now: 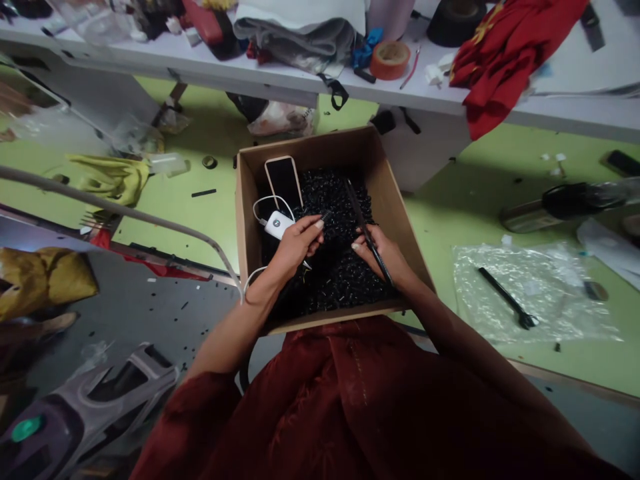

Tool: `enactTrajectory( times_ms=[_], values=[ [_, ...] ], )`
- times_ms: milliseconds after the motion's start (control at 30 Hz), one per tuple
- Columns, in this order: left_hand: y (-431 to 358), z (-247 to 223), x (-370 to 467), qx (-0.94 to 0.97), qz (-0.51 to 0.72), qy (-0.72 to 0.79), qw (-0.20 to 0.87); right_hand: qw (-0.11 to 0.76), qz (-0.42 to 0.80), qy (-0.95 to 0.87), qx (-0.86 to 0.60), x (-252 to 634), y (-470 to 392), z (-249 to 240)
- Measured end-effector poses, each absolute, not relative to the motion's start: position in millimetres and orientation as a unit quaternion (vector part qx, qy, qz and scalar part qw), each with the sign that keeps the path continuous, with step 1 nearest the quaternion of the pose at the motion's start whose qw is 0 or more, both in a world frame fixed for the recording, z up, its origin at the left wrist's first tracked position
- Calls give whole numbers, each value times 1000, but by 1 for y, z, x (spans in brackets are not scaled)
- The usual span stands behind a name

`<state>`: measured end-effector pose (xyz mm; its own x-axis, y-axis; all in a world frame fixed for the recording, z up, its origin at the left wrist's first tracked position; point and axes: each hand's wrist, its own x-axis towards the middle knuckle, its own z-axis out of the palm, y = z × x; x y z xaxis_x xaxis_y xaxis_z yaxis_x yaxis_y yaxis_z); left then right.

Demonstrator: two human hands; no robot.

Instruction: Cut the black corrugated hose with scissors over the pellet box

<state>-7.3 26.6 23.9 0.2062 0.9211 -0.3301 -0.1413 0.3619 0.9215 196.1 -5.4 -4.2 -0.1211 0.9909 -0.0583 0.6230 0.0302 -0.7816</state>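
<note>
A cardboard box [407,220] sits in front of me, holding a heap of small shiny black pieces [345,280]. Over the heap, my left hand [297,243] is pinched closed on a small dark piece, too blurred to name. My right hand [384,257] is closed around a long thin black strip [356,203], which slants up and to the left above the pieces. Inside the box, near my left hand, are a phone [284,179] with a pale edge and a white power bank [277,225] with a white cable.
Behind the box runs a cluttered white shelf [290,83] with orange tape [390,61] and red cloth [520,53]. To the right, a black strip-like tool [505,297] lies on a clear plastic bag [565,267], near a flask [530,210]. A curved metal bar [150,197] crosses at left.
</note>
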Motion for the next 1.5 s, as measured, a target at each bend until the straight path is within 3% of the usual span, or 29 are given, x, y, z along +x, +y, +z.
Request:
enactTrajectory(
  times_ms=[233, 533, 967, 1500],
  values=[
    [26, 19, -11, 505, 394, 499, 583, 257, 373, -688, -567, 195, -12, -9],
    [22, 21, -7, 484, 385, 455, 640, 225, 384, -719, -534, 192, -14, -9],
    [25, 23, -5, 488, 353, 474, 642, 188, 377, -740, -524, 194, -12, -10],
    [26, 12, -8, 622, 294, 481, 543, 179, 381, -741, -523, 196, -11, -8]
  ],
)
